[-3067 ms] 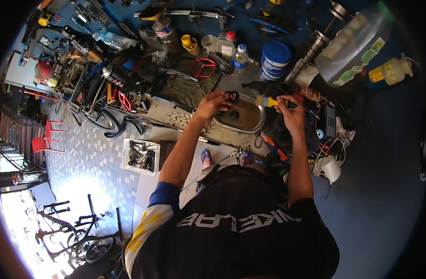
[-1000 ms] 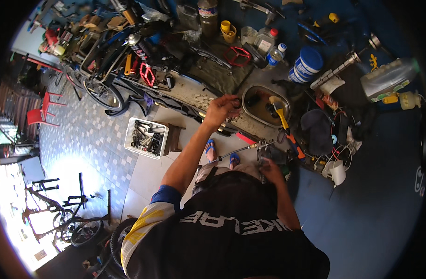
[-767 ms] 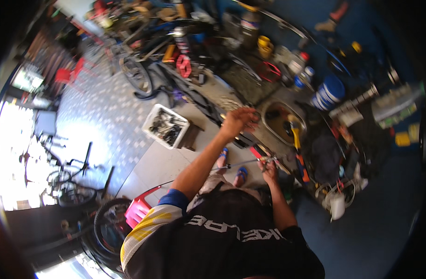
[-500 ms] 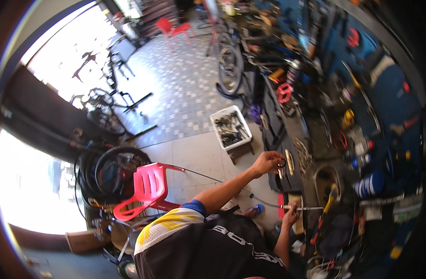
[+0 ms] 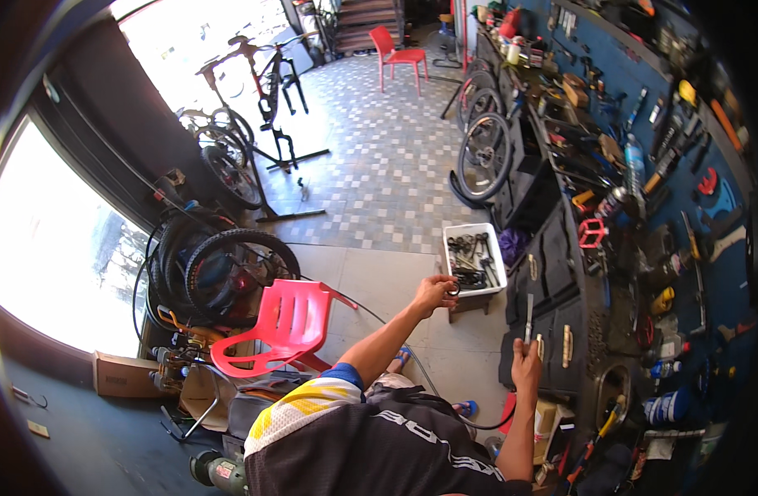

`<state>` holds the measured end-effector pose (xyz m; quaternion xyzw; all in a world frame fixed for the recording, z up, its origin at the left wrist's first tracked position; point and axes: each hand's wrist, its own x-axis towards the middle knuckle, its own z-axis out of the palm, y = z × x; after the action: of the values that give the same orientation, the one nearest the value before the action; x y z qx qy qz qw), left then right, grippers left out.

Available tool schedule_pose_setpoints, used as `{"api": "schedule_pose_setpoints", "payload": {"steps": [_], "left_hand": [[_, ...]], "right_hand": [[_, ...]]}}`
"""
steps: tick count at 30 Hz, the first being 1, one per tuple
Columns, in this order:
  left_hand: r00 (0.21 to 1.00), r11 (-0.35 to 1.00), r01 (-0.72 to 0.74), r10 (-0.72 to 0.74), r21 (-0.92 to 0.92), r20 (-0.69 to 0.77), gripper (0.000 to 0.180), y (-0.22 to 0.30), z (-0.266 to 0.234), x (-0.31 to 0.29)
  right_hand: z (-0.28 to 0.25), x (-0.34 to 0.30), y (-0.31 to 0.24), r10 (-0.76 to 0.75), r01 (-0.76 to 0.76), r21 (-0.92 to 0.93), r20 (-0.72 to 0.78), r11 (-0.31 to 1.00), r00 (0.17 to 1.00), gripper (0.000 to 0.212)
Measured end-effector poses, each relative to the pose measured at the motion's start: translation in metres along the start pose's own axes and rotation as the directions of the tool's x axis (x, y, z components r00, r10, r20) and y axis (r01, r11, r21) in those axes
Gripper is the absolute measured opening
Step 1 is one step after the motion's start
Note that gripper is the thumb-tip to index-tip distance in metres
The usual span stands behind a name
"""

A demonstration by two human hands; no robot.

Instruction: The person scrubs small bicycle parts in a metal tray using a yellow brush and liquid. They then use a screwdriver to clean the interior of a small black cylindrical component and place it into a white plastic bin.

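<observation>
My left hand [image 5: 435, 294] pinches a small dark ring [image 5: 454, 288] between thumb and fingers, beside the near edge of a white plastic bin [image 5: 496, 236]. Several dark and silver metal parts lie in that bin. Upright in my right hand [image 5: 525, 365] is a slim, flat silver tool [image 5: 529, 315], its lower end hidden in my fingers; its exact kind cannot be made out. My right hand is in front of the workbench drawers, which have pale handles [image 5: 566, 345].
A cluttered bench [image 5: 598, 326] and a blue tool wall run along the right. A red plastic chair [image 5: 292, 318] stands at my left, with bicycle tyres [image 5: 238, 269] behind it. A thin dark cable [image 5: 423, 374] crosses the floor. A bicycle frame [image 5: 267, 103] hangs on a stand farther off.
My view has swung to the right. My left hand has moved from the drawer front toward the bin, still with the ring. The silver tool in my right hand has turned from sideways to upright.
</observation>
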<state>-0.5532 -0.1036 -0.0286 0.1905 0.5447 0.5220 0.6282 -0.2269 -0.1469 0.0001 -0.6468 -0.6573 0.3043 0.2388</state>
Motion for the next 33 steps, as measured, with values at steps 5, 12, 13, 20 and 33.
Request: {"api": "schedule_pose_setpoints", "payload": {"steps": [5,12,13,20,33], "left_hand": [[0.997,0.998,-0.001,-0.004,-0.067,-0.083,0.023,0.031,-0.1,0.029],[0.956,0.99,-0.072,0.034,-0.121,-0.291,0.023,0.05,-0.227,0.071],[0.951,0.99,-0.073,0.032,-0.122,-0.307,0.023,0.056,-0.238,0.073],[0.923,0.997,-0.063,0.039,-0.049,-0.383,0.027,0.071,-0.284,0.095],[0.916,0.923,-0.07,0.209,0.378,-0.342,0.024,0.086,-0.29,0.125]], "right_hand": [[0.103,0.035,-0.097,0.056,0.095,-0.36,0.387,0.928,0.92,0.075],[0.213,0.045,-0.234,-0.154,0.409,-0.305,0.609,0.86,0.778,0.055],[0.221,0.045,-0.254,-0.144,0.43,-0.321,0.638,0.844,0.757,0.053],[0.251,0.053,-0.336,-0.128,0.46,-0.369,0.652,0.808,0.748,0.046],[0.25,0.104,-0.35,-0.059,0.322,-0.341,0.6,0.883,0.798,0.041]]}}
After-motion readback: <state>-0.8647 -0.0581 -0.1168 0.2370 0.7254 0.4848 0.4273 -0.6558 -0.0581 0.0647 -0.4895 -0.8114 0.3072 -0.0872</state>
